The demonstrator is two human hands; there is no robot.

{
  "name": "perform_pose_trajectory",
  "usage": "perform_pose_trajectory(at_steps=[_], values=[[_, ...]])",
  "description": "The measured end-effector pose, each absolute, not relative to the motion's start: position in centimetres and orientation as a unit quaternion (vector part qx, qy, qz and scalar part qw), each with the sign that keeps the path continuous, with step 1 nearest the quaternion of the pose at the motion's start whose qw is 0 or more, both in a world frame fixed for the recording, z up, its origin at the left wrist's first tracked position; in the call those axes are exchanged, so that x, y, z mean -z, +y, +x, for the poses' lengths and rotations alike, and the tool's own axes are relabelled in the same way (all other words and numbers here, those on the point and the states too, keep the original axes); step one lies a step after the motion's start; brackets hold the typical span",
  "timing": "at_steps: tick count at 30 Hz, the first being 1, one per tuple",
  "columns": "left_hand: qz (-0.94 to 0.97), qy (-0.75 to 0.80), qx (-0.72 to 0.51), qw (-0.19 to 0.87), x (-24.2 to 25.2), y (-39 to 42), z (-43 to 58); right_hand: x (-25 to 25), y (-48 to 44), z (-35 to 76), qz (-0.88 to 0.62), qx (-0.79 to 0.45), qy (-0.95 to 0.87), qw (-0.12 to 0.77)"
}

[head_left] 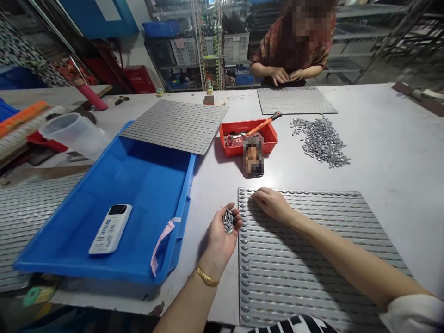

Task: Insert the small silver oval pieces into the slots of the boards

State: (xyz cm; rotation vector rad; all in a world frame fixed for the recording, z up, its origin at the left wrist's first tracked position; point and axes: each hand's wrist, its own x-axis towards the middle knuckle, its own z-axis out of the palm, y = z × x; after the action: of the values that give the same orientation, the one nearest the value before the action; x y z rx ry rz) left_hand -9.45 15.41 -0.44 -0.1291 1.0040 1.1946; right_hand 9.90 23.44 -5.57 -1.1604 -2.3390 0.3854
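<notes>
My left hand (pixel 224 226) is cupped palm up at the left edge of the grooved grey board, cradling a heap of small grey leaf-shaped pieces (pixel 228 222). Over the upper left corner of the grooved board (pixel 312 259), my right hand (pixel 272 203) is closed, its fingertips pressed together and pointing down at the surface. Whatever they pinch is too small to make out. Similar pieces sit in a column down the board's left side and in a row along its far edge. A loose pile of these pieces (pixel 324 141) lies beyond the board.
A blue tray (pixel 149 185) stands on the left, with a white device (pixel 111 229) inside and another grooved board (pixel 176 122) across its far end. A red bin (pixel 227 148) holds an orange-handled tool (pixel 260 125). Across the table a person (pixel 294 51) works at another board (pixel 296 101).
</notes>
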Motion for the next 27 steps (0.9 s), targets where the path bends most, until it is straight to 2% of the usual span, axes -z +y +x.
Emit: perform_pose_trajectory(at_steps=[16,27], values=[[0.067,0.446,-0.503,0.737,0.8,14.9,-8.8,6.2,24.5,8.9,-0.423,-0.104,-0.883,0.176],[0.093,0.462,-0.493,0.731,0.7,14.8,-8.5,3.6,22.6,9.1,-0.420,-0.202,-0.847,0.254]])
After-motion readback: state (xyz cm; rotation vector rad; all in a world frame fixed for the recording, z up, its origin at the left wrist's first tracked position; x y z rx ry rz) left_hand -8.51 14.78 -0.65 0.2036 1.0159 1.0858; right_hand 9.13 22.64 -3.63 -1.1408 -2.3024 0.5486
